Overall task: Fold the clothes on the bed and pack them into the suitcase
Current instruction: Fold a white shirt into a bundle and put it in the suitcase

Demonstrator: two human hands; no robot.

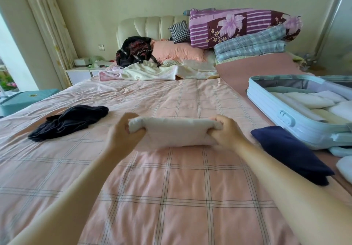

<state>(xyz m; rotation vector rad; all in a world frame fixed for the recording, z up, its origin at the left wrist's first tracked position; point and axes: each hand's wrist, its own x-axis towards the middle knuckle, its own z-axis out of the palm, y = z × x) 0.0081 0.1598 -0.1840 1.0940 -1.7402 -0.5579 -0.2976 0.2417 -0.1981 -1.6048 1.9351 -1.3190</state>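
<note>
Grips both clamped on a folded pale garment [177, 133], left hand [122, 133] and right hand [226, 132] at its ends

daylight from window [7, 58] at left | soft shadows | wide-angle edge distortion

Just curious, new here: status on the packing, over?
Left hand, right hand grip ends of folded pale garment. Suitcase open, partly packed. Black garment unfolded; navy garment lies beside suitcase.
</note>
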